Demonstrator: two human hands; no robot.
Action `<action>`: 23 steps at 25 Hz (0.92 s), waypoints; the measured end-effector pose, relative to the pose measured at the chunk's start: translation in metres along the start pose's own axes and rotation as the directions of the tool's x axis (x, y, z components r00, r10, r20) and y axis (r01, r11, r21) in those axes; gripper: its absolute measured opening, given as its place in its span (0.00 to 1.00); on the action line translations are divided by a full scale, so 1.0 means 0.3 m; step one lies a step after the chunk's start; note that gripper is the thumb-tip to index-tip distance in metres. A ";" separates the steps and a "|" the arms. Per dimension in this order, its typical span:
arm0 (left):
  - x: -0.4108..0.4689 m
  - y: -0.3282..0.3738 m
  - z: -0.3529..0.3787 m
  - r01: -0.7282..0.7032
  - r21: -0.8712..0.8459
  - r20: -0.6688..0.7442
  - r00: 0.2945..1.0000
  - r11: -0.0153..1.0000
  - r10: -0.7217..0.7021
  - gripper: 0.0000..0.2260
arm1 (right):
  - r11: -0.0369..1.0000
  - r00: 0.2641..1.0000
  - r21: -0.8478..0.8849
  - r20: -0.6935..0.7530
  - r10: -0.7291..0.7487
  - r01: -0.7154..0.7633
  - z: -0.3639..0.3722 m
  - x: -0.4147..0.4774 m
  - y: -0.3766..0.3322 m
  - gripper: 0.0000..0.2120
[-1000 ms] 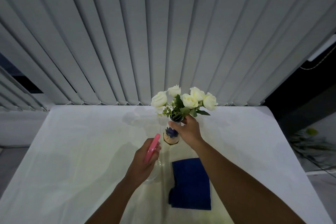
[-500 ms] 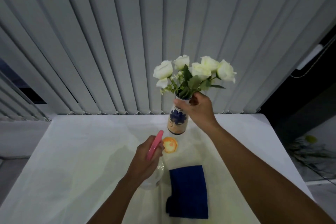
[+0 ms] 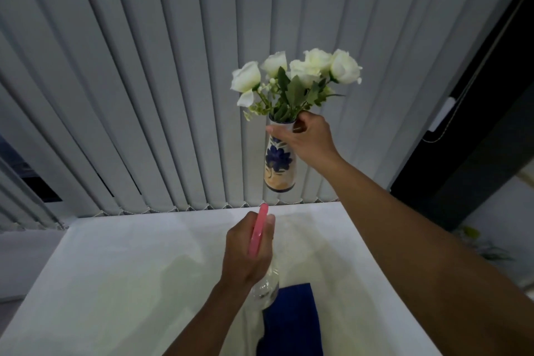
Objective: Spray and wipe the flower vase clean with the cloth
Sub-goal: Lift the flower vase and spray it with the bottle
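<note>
A small ceramic vase [image 3: 278,165] with a blue flower pattern hangs in the air above the table's far edge, upright. White roses [image 3: 297,72] stick out of its mouth. My right hand [image 3: 307,140] grips the vase at its neck. Below it, my left hand [image 3: 245,251] holds a clear spray bottle [image 3: 264,292] with a pink head, whose nozzle points up toward the vase's base. A folded dark blue cloth [image 3: 291,321] lies on the table beneath the bottle, partly hidden by it.
The white table [image 3: 130,283] fills the lower part of the view. Grey vertical blinds [image 3: 144,81] hang right behind the vase. A dark frame [image 3: 468,136] and a green plant [image 3: 479,243] stand at the right, beyond the table's edge.
My right hand has lifted the vase off the table and high up in front of the blinds. My left hand has raised the spray bottle slightly, following beneath it.
</note>
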State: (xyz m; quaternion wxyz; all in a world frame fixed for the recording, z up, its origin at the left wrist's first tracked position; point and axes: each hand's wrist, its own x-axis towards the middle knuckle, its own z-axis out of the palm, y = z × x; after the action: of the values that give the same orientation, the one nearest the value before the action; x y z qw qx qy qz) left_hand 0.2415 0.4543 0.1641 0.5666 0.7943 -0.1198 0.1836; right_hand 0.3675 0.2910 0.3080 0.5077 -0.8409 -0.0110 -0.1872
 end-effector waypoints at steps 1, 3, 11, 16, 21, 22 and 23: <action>-0.004 0.009 0.002 -0.016 0.006 0.001 1.000 1.000 0.016 0.19 | 1.000 1.000 -0.014 -0.003 0.003 -0.003 -0.005 0.002 -0.003 0.17; -0.013 0.022 0.003 -0.019 0.020 0.014 1.000 1.000 0.019 0.20 | 0.999 1.000 -0.036 -0.008 0.013 -0.013 -0.013 0.002 -0.008 0.20; -0.051 0.065 -0.005 -0.013 0.017 0.064 0.998 1.000 0.012 0.20 | 0.998 1.000 -0.053 -0.006 0.020 -0.021 -0.026 -0.024 -0.017 0.21; -0.083 0.060 -0.018 0.003 0.076 0.067 0.998 0.997 -0.008 0.27 | 0.998 1.000 -0.050 -0.011 0.024 -0.025 -0.033 -0.035 -0.020 0.21; -0.122 0.060 -0.039 0.027 0.084 0.108 0.993 0.996 -0.036 0.21 | 0.998 1.000 -0.053 -0.012 0.026 -0.027 -0.047 -0.036 -0.029 0.21; -0.124 0.055 -0.050 0.048 0.048 0.116 0.992 0.998 -0.053 0.21 | 0.998 1.000 -0.052 -0.010 0.027 -0.027 -0.051 -0.037 -0.029 0.21; -0.121 0.049 -0.063 0.084 -0.007 0.114 0.990 0.996 -0.083 0.21 | 0.998 0.999 -0.047 -0.011 0.032 -0.032 -0.055 -0.038 -0.026 0.19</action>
State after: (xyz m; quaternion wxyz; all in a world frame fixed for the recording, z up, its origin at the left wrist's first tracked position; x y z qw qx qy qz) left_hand 0.1999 0.4667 0.1667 0.5707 0.8045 -0.1195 0.1134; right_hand 0.3504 0.2826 0.3179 0.4908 -0.8517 0.0093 -0.1835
